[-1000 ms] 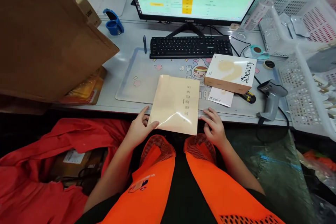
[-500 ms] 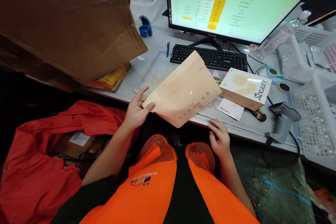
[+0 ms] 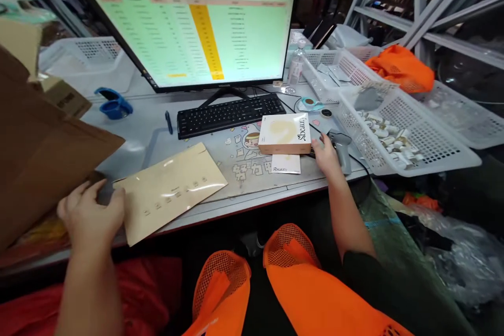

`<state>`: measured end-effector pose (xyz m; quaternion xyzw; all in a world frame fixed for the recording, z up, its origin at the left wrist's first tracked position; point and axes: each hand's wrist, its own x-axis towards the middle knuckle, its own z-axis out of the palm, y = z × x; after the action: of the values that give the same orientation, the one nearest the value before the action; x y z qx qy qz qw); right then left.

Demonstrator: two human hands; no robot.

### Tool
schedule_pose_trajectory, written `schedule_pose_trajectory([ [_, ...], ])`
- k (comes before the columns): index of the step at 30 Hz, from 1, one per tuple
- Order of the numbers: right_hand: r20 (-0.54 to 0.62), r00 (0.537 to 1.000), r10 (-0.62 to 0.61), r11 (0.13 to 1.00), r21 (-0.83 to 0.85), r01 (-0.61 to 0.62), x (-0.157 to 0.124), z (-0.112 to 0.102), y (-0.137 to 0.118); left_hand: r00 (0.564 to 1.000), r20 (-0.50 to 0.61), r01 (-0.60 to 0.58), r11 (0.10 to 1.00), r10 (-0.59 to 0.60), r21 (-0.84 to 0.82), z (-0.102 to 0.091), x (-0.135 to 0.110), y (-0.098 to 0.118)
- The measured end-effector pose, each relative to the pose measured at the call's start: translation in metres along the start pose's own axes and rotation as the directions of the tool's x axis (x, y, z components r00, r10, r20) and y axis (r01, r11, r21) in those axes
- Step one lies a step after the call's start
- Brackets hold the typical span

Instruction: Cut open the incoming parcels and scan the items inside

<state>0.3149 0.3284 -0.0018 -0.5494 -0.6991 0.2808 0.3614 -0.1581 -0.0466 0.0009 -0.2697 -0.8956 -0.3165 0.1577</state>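
My left hand (image 3: 92, 215) is at the left end of a flat tan paper envelope (image 3: 173, 191), fingers apart, thumb close to its edge. The envelope lies on the desk and sticks out over the front edge. A white and tan "beauty" box (image 3: 285, 134) rests partly on a white "beauty" card (image 3: 286, 164). Just right of the box, my right hand (image 3: 326, 156) closes over a utility knife, mostly hidden under the fingers. Beside that hand stands a grey barcode scanner (image 3: 342, 151).
A monitor (image 3: 189, 31) and black keyboard (image 3: 228, 115) stand behind. On the left are a big cardboard box (image 3: 43, 152), a blue tape holder (image 3: 113, 104) and a pen (image 3: 168, 122). White baskets (image 3: 409, 139), one with small white parts, line the right side. A bottle (image 3: 296, 65) stands near them.
My left hand has brought the envelope down onto the desk at the left and let go. My right hand has moved up from the desk's front edge to the utility knife. The view has turned.
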Motion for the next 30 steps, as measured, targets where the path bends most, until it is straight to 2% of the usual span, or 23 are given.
schedule_pose_trajectory([
  [2, 0.075, 0.992, 0.097, 0.995, 0.009, -0.098, 0.019, 0.008, -0.009, 0.978, -0.046, -0.207, 0.974, 0.203, -0.092, 0.000, -0.014, 0.031],
  [4, 0.138, 0.980, 0.141, 0.988, 0.034, -0.147, 0.033, 0.014, -0.015, 0.924, 0.041, -0.358, 0.897, 0.381, -0.259, 0.003, -0.036, 0.075],
  [5, 0.165, 0.975, 0.151, 0.984, 0.065, -0.163, 0.038, 0.016, -0.017, 0.884, 0.101, -0.400, 0.849, 0.457, -0.346, 0.006, -0.048, 0.098],
  [7, 0.202, 0.968, 0.150, 0.969, 0.164, -0.184, 0.040, 0.019, -0.020, 0.803, 0.234, -0.392, 0.781, 0.548, -0.486, 0.015, -0.070, 0.141],
  [9, 0.212, 0.974, 0.079, 0.939, 0.313, -0.144, 0.032, 0.022, -0.023, 0.743, 0.375, -0.255, 0.751, 0.555, -0.609, 0.028, -0.084, 0.175],
  [10, 0.188, 0.982, -0.009, 0.923, 0.379, -0.064, 0.022, 0.022, -0.025, 0.728, 0.451, -0.122, 0.745, 0.517, -0.656, 0.037, -0.087, 0.188],
  [11, 0.136, 0.981, -0.135, 0.907, 0.415, 0.067, 0.009, 0.021, -0.027, 0.712, 0.536, 0.054, 0.726, 0.453, -0.685, 0.045, -0.088, 0.198],
  [12, 0.068, 0.953, -0.294, 0.877, 0.416, 0.241, -0.007, 0.020, -0.027, 0.677, 0.630, 0.259, 0.679, 0.379, -0.687, 0.053, -0.087, 0.206],
  [13, -0.002, 0.880, -0.474, 0.812, 0.384, 0.439, -0.024, 0.017, -0.027, 0.610, 0.724, 0.463, 0.597, 0.321, -0.655, 0.061, -0.084, 0.211],
  [14, -0.060, 0.761, -0.646, 0.708, 0.325, 0.627, -0.042, 0.012, -0.026, 0.524, 0.797, 0.630, 0.493, 0.299, -0.600, 0.067, -0.080, 0.215],
  [15, -0.092, 0.610, -0.787, 0.574, 0.257, 0.778, -0.059, 0.007, -0.023, 0.446, 0.837, 0.743, 0.391, 0.318, -0.544, 0.071, -0.076, 0.216],
  [16, -0.096, 0.455, -0.885, 0.431, 0.197, 0.881, -0.075, 0.001, -0.020, 0.389, 0.846, 0.805, 0.312, 0.365, -0.505, 0.072, -0.073, 0.216],
  [17, -0.072, 0.322, -0.944, 0.309, 0.155, 0.939, -0.088, -0.006, -0.016, 0.357, 0.833, 0.831, 0.262, 0.424, -0.490, 0.072, -0.070, 0.214],
  [18, -0.025, 0.232, -0.972, 0.227, 0.134, 0.965, -0.097, -0.013, -0.011, 0.347, 0.808, 0.833, 0.239, 0.476, -0.499, 0.069, -0.070, 0.211],
  [19, 0.038, 0.196, -0.980, 0.199, 0.123, 0.972, -0.104, -0.020, -0.008, 0.347, 0.782, 0.822, 0.235, 0.517, -0.519, 0.065, -0.071, 0.209],
  [20, 0.105, 0.212, -0.972, 0.223, 0.111, 0.968, -0.107, -0.026, -0.005, 0.340, 0.763, 0.808, 0.244, 0.550, -0.536, 0.060, -0.074, 0.206],
  [21, 0.160, 0.265, -0.951, 0.281, 0.088, 0.956, -0.107, -0.032, -0.003, 0.328, 0.751, 0.798, 0.257, 0.573, -0.545, 0.055, -0.078, 0.205],
  [23, 0.202, 0.438, -0.876, 0.443, -0.023, 0.896, -0.100, -0.044, -0.001, 0.340, 0.736, 0.786, 0.253, 0.585, -0.564, 0.044, -0.089, 0.203],
  [24, 0.183, 0.529, -0.829, 0.517, -0.110, 0.849, -0.092, -0.050, 0.000, 0.376, 0.730, 0.780, 0.230, 0.570, -0.582, 0.039, -0.095, 0.202],
  [26, 0.090, 0.701, -0.708, 0.650, -0.305, 0.696, -0.072, -0.066, 0.006, 0.513, 0.704, 0.741, 0.161, 0.491, -0.652, 0.031, -0.103, 0.197],
  [28, -0.044, 0.868, -0.495, 0.787, -0.445, 0.427, -0.046, -0.081, 0.022, 0.666, 0.648, 0.660, 0.112, 0.369, -0.743, 0.024, -0.106, 0.188],
  [29, -0.098, 0.931, -0.351, 0.839, -0.475, 0.266, -0.032, -0.087, 0.033, 0.726, 0.617, 0.619, 0.100, 0.304, -0.779, 0.021, -0.105, 0.181],
  [30, -0.133, 0.969, -0.208, 0.867, -0.484, 0.119, -0.018, -0.090, 0.045, 0.770, 0.590, 0.586, 0.094, 0.242, -0.805, 0.018, -0.103, 0.175],
])
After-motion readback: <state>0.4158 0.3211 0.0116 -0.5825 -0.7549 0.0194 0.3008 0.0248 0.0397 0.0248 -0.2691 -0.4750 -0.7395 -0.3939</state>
